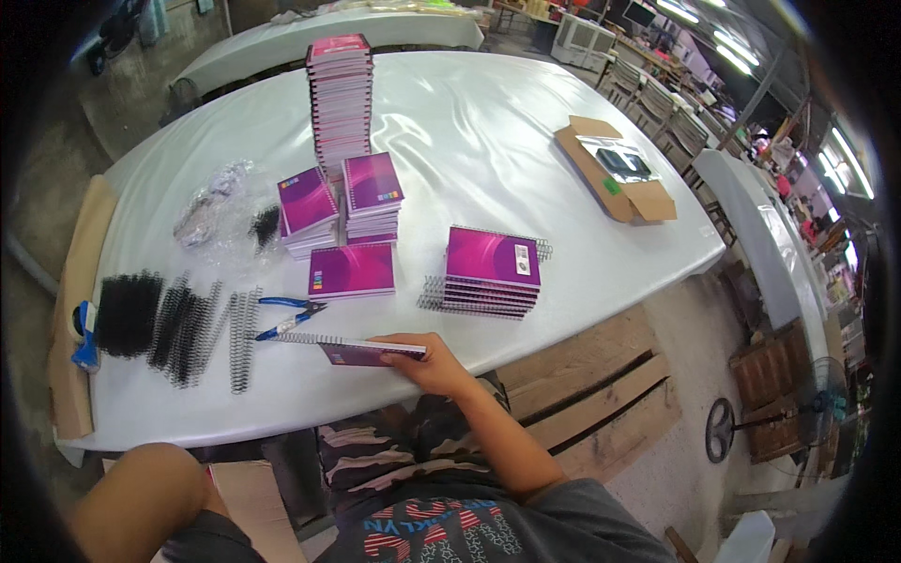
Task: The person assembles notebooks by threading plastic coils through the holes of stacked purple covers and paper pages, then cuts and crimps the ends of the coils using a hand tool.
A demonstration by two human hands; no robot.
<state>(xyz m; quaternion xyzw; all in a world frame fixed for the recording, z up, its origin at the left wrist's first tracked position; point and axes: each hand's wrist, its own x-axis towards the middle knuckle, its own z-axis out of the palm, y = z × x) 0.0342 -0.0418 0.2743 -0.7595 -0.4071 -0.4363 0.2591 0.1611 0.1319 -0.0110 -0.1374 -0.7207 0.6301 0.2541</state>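
- Head view: the right hand (434, 368) grips a purple spiral-bound notebook (368, 350) at its right end, holding it at the near edge of the white table (488, 131), its wire spine towards the pliers.
- Blue-handled pliers (289, 316) lie just beyond the notebook, touching nothing else.
- Left of them, loose wire binding coils (242, 340) lie in rows, and beside these a heap of black coils (129, 312).
- Beyond the notebook: a single purple notebook lying flat (352, 270), two short stacks (308, 211) (373, 195), a tall stack (340, 98) behind them, and a bound stack (492, 272) to the right.
- A crumpled clear plastic bag (211, 211) sits at the left; an opened cardboard piece (615, 169) with a dark item on it lies far right.
- The left hand is out of the frame; only a bare arm or knee (141, 497) shows at the lower left, so its grip cannot be told.
- A blue object (84, 338) at the table's left edge is too cut off to identify.
- The table wears a glossy white cover; past it stand another covered table (328, 38), wooden planks (591, 375) on the floor, a floor fan (721, 430) and bright ceiling lights.
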